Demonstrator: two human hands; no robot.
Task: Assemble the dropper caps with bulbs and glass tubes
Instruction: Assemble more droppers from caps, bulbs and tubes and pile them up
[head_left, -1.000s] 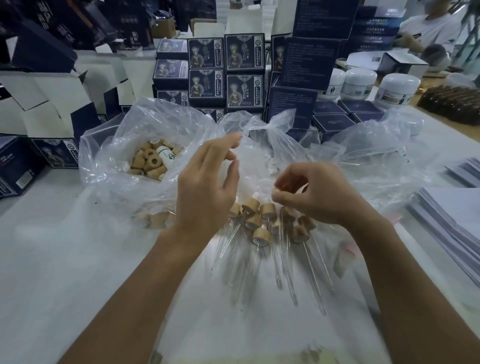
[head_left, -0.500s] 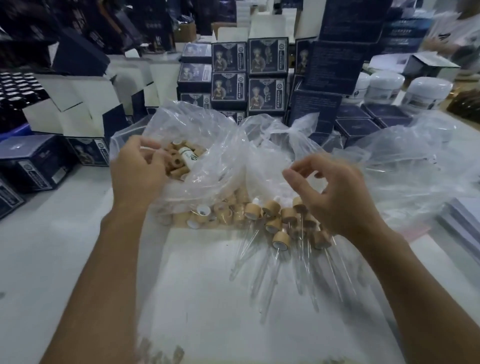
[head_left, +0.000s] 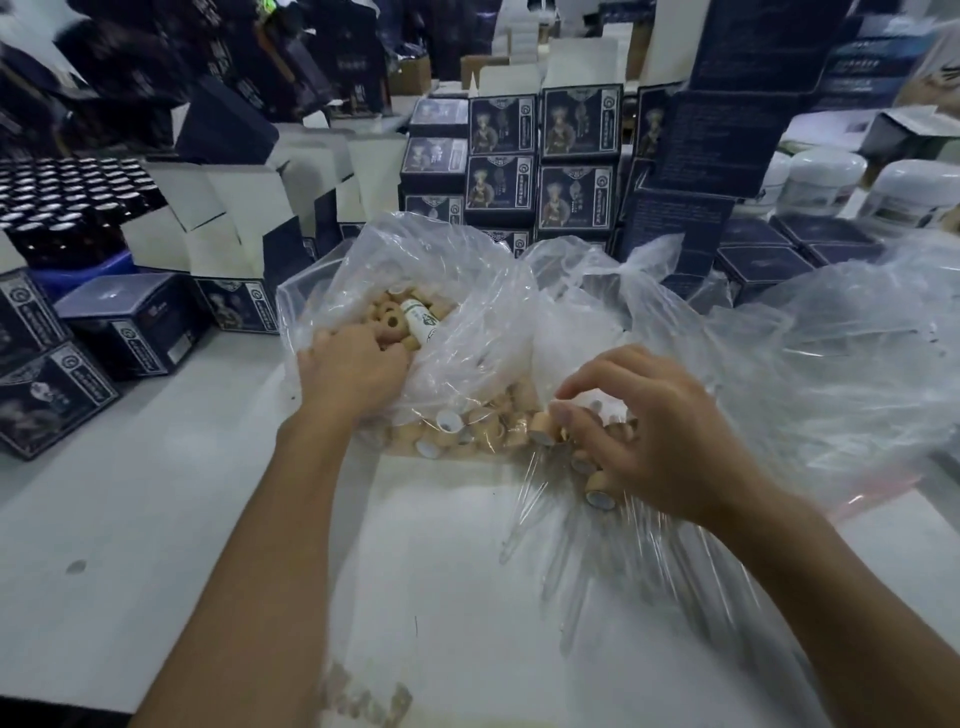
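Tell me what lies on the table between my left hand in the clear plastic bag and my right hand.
In the head view, tan ring-shaped dropper caps seen through crumpled clear plastic bag lie between left hand and right hand.

The left hand (head_left: 353, 371) now sits inside the open clear bag (head_left: 415, 270), fingers down among the tan caps (head_left: 392, 319) — a second ago it hovered open above the assembled droppers (head_left: 597, 493), then moved to the bag's rim. The right hand (head_left: 654, 436) has lowered from its raised pinch onto the dropper pile — fingers curled over the capped ends.
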